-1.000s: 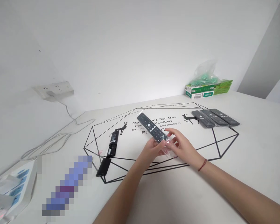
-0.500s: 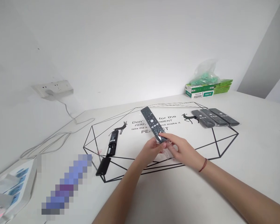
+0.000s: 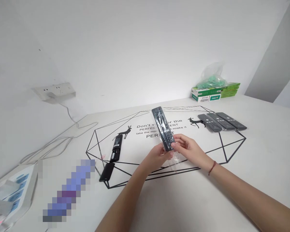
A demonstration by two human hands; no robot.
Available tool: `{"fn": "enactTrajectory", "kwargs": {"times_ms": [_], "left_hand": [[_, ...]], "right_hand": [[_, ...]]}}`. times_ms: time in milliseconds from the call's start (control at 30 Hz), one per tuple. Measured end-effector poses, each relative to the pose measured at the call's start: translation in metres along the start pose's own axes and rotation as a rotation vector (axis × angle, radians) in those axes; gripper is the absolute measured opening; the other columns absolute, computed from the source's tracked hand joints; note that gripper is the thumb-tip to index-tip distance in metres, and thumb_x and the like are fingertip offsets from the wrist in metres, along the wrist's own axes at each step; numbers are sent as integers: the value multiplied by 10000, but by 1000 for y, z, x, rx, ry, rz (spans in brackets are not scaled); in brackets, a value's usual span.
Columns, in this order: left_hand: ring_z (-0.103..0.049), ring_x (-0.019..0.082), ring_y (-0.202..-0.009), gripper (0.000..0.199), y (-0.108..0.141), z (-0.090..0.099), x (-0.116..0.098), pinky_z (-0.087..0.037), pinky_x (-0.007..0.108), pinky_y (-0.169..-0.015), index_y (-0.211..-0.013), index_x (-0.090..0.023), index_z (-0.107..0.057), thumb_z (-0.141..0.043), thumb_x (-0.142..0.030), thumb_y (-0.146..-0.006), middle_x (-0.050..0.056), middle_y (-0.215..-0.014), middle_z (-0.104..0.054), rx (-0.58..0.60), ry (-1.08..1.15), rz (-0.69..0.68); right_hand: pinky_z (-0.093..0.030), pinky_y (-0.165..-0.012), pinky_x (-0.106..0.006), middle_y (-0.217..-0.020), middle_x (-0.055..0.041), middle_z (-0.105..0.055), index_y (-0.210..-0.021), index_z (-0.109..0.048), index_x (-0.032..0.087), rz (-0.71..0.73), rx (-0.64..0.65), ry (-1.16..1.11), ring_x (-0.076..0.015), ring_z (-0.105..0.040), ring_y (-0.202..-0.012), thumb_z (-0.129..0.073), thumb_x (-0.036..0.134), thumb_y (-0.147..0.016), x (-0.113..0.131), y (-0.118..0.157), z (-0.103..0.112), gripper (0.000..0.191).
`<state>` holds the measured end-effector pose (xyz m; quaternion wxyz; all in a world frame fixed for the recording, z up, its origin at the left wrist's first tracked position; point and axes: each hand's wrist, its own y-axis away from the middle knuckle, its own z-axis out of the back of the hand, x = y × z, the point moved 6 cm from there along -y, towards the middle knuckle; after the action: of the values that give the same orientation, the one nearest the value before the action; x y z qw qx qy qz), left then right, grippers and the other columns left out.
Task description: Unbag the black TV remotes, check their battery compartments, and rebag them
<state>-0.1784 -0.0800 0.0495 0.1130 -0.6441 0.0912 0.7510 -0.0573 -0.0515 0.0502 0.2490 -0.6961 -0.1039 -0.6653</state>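
A black remote control (image 3: 163, 127) in a clear plastic sleeve is held up over the table, buttons facing me and its far end tilted left. My left hand (image 3: 158, 158) grips its near end from the left and below, with some fingers hidden. From the right, my right hand (image 3: 187, 148) pinches the same end, thumb on the face near the lower edge. Loose clear plastic (image 3: 174, 162) hangs beneath the hands. To the left lies another remote control (image 3: 117, 146), back up with its battery bay uncovered, and a black battery cover (image 3: 107, 172) beside it.
Several sleeved remotes (image 3: 221, 121) lie side by side at the right. Behind them stand green and white boxes (image 3: 206, 93) topped by a plastic bag (image 3: 212, 77). A power strip (image 3: 16, 193), cables (image 3: 45, 149) and a pixelated blue object (image 3: 72, 190) occupy the left side.
The remote has turned more upright and shifted slightly right. My right hand has moved a little, its thumb now lying on the remote's near right corner.
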Motion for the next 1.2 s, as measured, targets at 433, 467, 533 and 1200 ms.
{"fn": "enactTrajectory", "kwargs": {"times_ms": [433, 467, 533, 1200], "left_hand": [[-630, 156, -746, 647, 8, 16, -18, -514, 328, -757, -1448, -235, -271, -541, -283, -862, 9, -826, -676, -276, -551, -241], [-639, 158, -781, 558, 9, 16, -20, -517, 315, -761, -1400, -237, -369, -531, -285, -868, 21, -876, -685, -293, -619, -286], [-655, 156, -816, 484, 11, 16, -24, -525, 290, -755, -1342, -242, -452, -539, -286, -869, 28, -941, -696, -324, -702, -358], [-609, 122, -735, 361, 33, 6, -58, -532, 257, -670, -1189, -243, -552, -625, -274, -837, 2, -802, -630, -560, -1003, -896]], "right_hand": [[-547, -723, -351, -1005, -62, -696, -1137, -607, 236, 175, -51, 405, -185, -649, -808, -544, 369, -877, 12, 4, 5, 298], [-548, -703, -342, -993, -58, -698, -1135, -610, 234, 194, -48, 427, -177, -644, -781, -555, 360, -871, 14, 5, 5, 298], [-550, -677, -325, -977, -53, -698, -1155, -604, 230, 249, -53, 471, -162, -633, -740, -573, 330, -858, 18, 6, 3, 315], [-508, -770, -360, -1045, -96, -585, -1324, -435, 250, 687, -125, 755, -200, -565, -918, -375, 54, -911, 48, 26, -11, 460]]}}
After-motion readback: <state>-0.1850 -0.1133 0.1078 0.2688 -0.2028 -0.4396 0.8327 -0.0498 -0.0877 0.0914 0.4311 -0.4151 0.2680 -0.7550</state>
